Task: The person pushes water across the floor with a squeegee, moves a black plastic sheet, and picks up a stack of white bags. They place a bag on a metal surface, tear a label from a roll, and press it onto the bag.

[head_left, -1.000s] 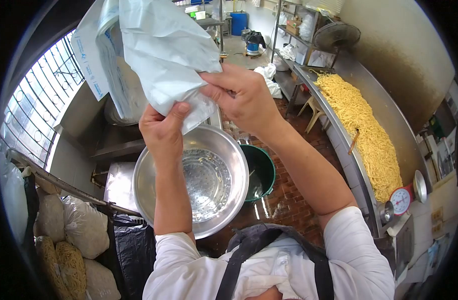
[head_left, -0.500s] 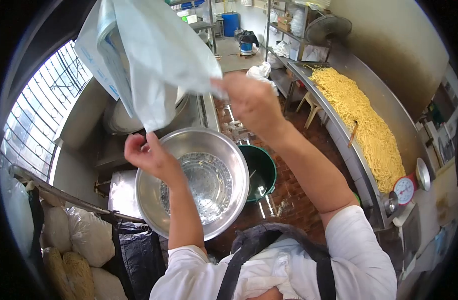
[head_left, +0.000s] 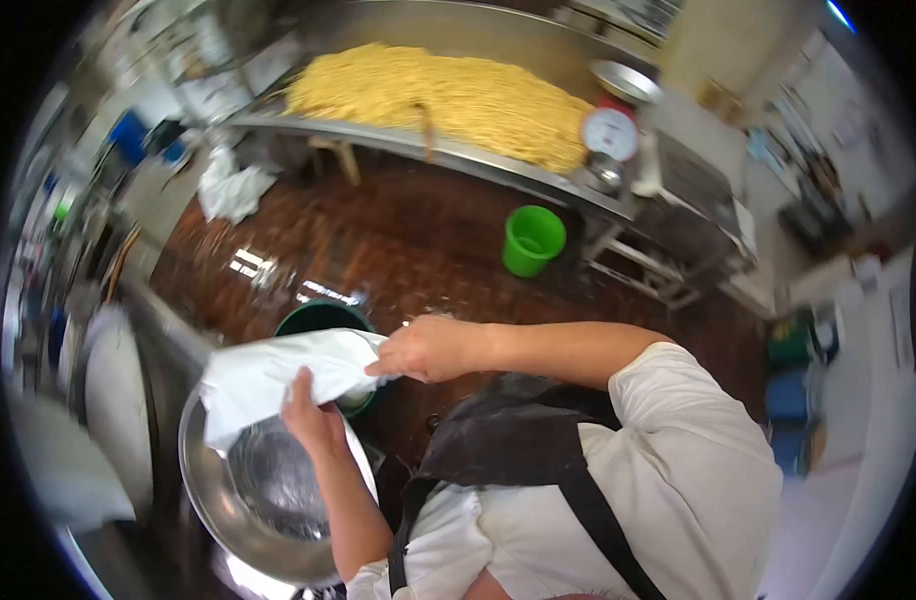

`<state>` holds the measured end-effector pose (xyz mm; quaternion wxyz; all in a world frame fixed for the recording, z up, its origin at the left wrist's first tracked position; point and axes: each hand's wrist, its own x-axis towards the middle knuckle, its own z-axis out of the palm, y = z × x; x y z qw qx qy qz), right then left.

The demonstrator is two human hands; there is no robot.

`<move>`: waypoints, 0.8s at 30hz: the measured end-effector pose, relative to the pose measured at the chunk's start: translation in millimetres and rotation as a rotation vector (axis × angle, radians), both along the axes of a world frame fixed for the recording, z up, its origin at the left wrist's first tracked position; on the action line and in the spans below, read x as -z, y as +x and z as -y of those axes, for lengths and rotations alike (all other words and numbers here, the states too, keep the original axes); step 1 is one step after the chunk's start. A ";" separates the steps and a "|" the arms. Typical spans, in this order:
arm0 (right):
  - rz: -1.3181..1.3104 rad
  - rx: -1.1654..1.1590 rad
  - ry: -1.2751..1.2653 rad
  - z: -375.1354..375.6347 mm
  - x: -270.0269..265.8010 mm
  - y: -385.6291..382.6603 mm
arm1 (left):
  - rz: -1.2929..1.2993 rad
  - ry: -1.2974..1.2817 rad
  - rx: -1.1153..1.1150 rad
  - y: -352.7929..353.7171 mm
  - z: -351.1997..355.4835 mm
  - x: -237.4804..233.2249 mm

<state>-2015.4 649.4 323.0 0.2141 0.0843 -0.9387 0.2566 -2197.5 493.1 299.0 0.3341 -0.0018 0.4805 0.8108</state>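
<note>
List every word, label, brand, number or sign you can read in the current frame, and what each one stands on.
None can be read.
Scale dial: markings too blurred to read.
White plastic bag in the hands: no lettering I can make out.
Green bucket: no lettering I can make out.

A white bag (head_left: pixel 278 378) hides the upper rim of a metal basin (head_left: pixel 210 490) and part of the green bucket (head_left: pixel 323 316) above it. Far to the basin's upper right, markings on a scale dial (head_left: pixel 610 134) blur past reading; right of the basin, the wearer's torso (head_left: pixel 533 520) is cut off below.
</note>
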 end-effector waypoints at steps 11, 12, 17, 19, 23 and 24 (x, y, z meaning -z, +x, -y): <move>0.242 0.826 -0.910 -81.1 42.2 383.0 | -0.096 -0.098 0.973 276.9 -202.8 46.1; 0.177 0.961 -0.898 -86.8 57.7 423.0 | -0.173 -0.122 1.100 309.6 -220.9 38.6; -0.088 1.298 -1.170 -110.0 110.1 574.6 | -0.182 -0.206 1.503 462.4 -296.8 22.9; -0.195 1.323 -1.322 -125.1 120.7 614.2 | -0.105 -0.153 1.606 513.2 -318.8 1.7; -0.467 1.068 -1.716 -168.9 119.6 668.4 | -0.064 -0.140 1.715 576.3 -367.6 1.3; -0.533 1.077 -1.693 -180.0 116.8 677.3 | -0.064 -0.141 1.706 586.4 -380.2 2.8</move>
